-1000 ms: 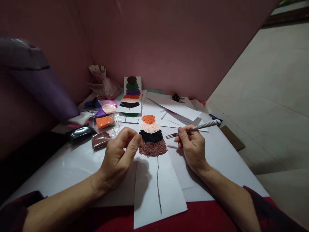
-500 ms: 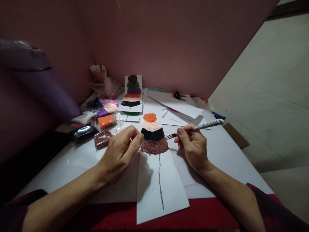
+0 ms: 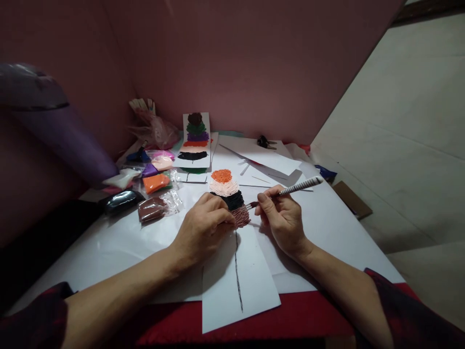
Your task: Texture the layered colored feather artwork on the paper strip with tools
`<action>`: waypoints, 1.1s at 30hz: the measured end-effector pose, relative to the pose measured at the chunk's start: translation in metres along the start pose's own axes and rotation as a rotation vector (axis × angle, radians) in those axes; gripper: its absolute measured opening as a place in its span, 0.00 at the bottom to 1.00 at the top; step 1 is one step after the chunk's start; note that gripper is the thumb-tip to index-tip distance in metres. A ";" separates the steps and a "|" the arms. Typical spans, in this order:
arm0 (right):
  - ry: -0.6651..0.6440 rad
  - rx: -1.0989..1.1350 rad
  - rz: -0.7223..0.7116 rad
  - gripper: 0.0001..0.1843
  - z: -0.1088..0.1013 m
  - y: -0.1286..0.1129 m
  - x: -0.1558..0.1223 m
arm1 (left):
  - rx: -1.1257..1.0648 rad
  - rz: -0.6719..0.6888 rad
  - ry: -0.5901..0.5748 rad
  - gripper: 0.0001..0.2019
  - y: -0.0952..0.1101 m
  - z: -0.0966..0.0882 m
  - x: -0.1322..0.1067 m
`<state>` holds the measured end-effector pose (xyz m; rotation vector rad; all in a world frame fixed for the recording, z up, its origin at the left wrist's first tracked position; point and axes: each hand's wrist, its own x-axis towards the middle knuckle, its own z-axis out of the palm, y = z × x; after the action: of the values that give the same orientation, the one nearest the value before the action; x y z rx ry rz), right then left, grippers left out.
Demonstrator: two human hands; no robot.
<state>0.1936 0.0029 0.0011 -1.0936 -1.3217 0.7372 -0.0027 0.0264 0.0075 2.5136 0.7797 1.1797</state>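
Observation:
My right hand [image 3: 281, 215] grips a small fork [image 3: 300, 185] with a black-and-white patterned handle. Its prongs touch the right side of the clay bands, where the black band [image 3: 234, 200] meets the brown band [image 3: 242, 216]. My left hand [image 3: 205, 225] is closed, fingers curled down over the left part of the brown band; whatever its fingertips hold is hidden. Orange [image 3: 221, 175] and pale peach [image 3: 224, 187] clay rows lie above, all textured with fine ridges. Below them, the white card [image 3: 254, 276] bears a drawn dark vertical line.
At left lie bags of clay: brown [image 3: 151, 209], black [image 3: 123, 201], orange [image 3: 156, 183] and others. Behind them leans a card with coloured clay bands [image 3: 196, 140]. Keys [image 3: 265, 141] and paper pieces [image 3: 283, 162] lie at the back. A purple roll [image 3: 69, 131] stands at left.
My left hand has moved right and onto the brown band, covering its left part. My right hand still holds the fork at the clay's right edge. The view has shifted slightly.

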 end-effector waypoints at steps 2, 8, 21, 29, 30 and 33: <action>0.002 -0.006 -0.006 0.11 0.000 0.000 0.000 | -0.018 0.003 -0.012 0.06 0.000 0.003 0.002; 0.035 0.002 0.016 0.11 -0.001 0.001 0.002 | 0.043 0.019 -0.028 0.09 0.001 0.008 0.003; 0.051 0.019 0.025 0.11 -0.001 0.001 0.002 | 0.079 0.081 0.014 0.08 -0.006 0.013 0.001; -0.035 -0.019 0.002 0.11 0.002 -0.004 -0.003 | 0.062 0.031 0.055 0.08 0.012 -0.003 0.002; -0.046 -0.031 -0.001 0.11 0.002 -0.004 -0.004 | 0.031 0.072 -0.004 0.08 0.015 -0.004 -0.001; -0.080 -0.069 0.002 0.10 0.002 -0.005 -0.005 | -0.014 0.228 -0.261 0.09 0.023 -0.006 -0.011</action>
<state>0.1896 -0.0032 0.0034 -1.1302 -1.4235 0.7477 -0.0047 0.0011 0.0141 2.7262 0.4280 0.8875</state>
